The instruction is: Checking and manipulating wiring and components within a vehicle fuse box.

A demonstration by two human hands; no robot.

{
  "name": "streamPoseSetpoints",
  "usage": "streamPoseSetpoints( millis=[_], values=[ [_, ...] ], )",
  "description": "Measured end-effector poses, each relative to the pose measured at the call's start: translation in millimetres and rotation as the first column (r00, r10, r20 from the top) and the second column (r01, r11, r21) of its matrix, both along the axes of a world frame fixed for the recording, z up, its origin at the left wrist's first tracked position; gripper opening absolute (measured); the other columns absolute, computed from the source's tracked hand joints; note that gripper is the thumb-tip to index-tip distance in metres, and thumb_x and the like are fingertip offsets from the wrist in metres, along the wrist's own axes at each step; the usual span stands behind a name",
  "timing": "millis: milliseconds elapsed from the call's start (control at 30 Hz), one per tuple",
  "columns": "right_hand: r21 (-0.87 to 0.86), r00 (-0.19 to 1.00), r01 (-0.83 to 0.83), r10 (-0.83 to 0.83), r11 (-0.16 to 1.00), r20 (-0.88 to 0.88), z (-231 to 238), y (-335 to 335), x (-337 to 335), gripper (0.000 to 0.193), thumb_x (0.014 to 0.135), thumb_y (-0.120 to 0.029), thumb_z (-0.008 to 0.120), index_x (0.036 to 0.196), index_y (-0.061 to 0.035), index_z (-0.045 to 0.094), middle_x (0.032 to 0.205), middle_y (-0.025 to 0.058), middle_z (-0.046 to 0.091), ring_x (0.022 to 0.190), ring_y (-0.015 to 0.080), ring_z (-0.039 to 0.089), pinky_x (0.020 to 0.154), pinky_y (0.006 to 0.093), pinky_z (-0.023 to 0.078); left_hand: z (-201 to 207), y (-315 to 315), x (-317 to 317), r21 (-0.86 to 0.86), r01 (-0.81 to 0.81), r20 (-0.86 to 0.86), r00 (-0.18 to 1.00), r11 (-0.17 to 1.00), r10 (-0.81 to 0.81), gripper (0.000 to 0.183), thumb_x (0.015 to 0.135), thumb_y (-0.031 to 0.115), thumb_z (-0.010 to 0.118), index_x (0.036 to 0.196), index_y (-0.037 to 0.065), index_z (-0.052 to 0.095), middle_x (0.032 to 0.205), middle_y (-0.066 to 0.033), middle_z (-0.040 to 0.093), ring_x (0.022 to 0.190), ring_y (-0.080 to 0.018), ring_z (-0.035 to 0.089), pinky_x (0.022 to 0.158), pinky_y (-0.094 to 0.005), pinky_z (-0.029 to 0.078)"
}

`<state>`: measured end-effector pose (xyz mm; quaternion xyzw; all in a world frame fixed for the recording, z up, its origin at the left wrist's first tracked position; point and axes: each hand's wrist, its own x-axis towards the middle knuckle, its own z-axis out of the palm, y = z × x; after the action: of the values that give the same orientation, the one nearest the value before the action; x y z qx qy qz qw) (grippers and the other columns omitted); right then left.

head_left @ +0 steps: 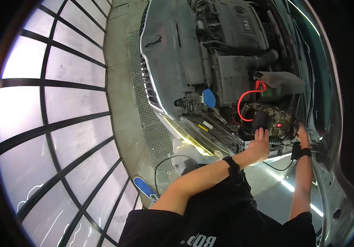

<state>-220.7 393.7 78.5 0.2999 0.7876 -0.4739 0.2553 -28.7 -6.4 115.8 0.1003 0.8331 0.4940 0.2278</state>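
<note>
A camouflage-patterned unit (284, 117) with a black section and a red switch sits at the near side of the open engine bay. My left hand (260, 146) rests against its near side, fingers stretched over the black part. Around the right end curls my right hand (303, 134), its fingertips partly hidden behind the unit. A red cable (240, 106) loops up from the unit to a red clamp (261, 85) at the car battery (272, 92). Over the battery hangs a grey flap (286, 81).
Beyond lie the engine cover (242, 29) and air filter box (230, 78). A blue cap (208, 98) stands near the headlight (189, 138). A black cable (282, 169) dangles by the fender. At left, a floor grating (156, 136) runs beside framed light panels (74, 107).
</note>
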Motion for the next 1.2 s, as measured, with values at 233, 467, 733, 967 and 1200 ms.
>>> streamPoseSetpoints(
  millis=[233, 467, 733, 967, 1200],
  values=[
    [-0.017, 0.999, 0.004, -0.005, 1.000, -0.050, -9.3, -6.2, 2.6, 0.034, 0.103, -0.035, 0.059, 0.116, -0.0067, 0.072, 0.097, 0.0029, 0.072, 0.079, 0.0165, 0.068, 0.069, 0.0336, 0.053, 3.4, 3.8, -17.2, -0.188, 0.121, 0.080, 0.991, 0.975, -0.108, 0.095, 0.094, 0.033, 0.071, 0.160, -0.011, 0.019, 0.165, -0.0358, 0.021, 0.151, -0.0481, 0.035, 0.108, -0.0452, 0.053],
    [-0.087, 0.985, 0.086, -0.098, 0.992, -0.143, -5.7, -98.3, 25.0, 0.038, 0.106, -0.039, 0.055, 0.116, -0.0065, 0.072, 0.098, 0.0035, 0.073, 0.082, 0.0194, 0.069, 0.075, 0.0344, 0.054, -23.3, -10.3, -6.2, -0.206, 0.063, 0.032, 0.998, 0.977, -0.058, 0.093, 0.092, 0.034, 0.073, 0.157, -0.012, 0.024, 0.160, -0.0355, 0.028, 0.144, -0.0472, 0.045, 0.101, -0.0443, 0.057],
    [0.477, 0.872, 0.121, 0.136, 0.870, -0.470, -80.3, -10.9, -1.2, 0.030, 0.097, -0.027, 0.069, 0.117, -0.0053, 0.074, 0.104, 0.0043, 0.076, 0.094, 0.0177, 0.069, 0.091, 0.0327, 0.051, -53.0, -12.8, -7.9, -0.173, 0.230, -0.174, 0.950, 0.958, -0.260, 0.092, 0.094, 0.036, 0.070, 0.159, -0.010, 0.025, 0.160, -0.0373, 0.029, 0.142, -0.0477, 0.047, 0.104, -0.0452, 0.055],
    [-0.248, 0.755, 0.277, -0.370, 0.928, -0.542, -77.4, -39.1, 12.8, 0.032, 0.100, -0.025, 0.068, 0.123, -0.0036, 0.068, 0.108, 0.0081, 0.072, 0.098, 0.0219, 0.069, 0.086, 0.0370, 0.053, -27.5, -46.7, 1.7, 0.020, 0.091, -0.161, 0.983, 0.996, -0.087, 0.080, 0.096, 0.030, 0.070, 0.158, -0.003, 0.031, 0.153, -0.0303, 0.038, 0.128, -0.0491, 0.058, 0.103, -0.0507, 0.055],
    [0.048, 0.864, 0.280, -0.230, 0.959, -0.448, -12.2, -32.4, 5.2, 0.052, 0.104, -0.033, 0.064, 0.143, 0.0010, 0.055, 0.128, 0.0170, 0.067, 0.109, 0.0299, 0.069, 0.094, 0.0413, 0.053, -24.1, -41.1, 0.9, 0.054, 0.101, -0.244, 0.966, 0.993, -0.085, 0.079, 0.095, 0.028, 0.071, 0.157, -0.002, 0.033, 0.151, -0.0287, 0.040, 0.127, -0.0468, 0.060, 0.098, -0.0493, 0.058]
  ],
)
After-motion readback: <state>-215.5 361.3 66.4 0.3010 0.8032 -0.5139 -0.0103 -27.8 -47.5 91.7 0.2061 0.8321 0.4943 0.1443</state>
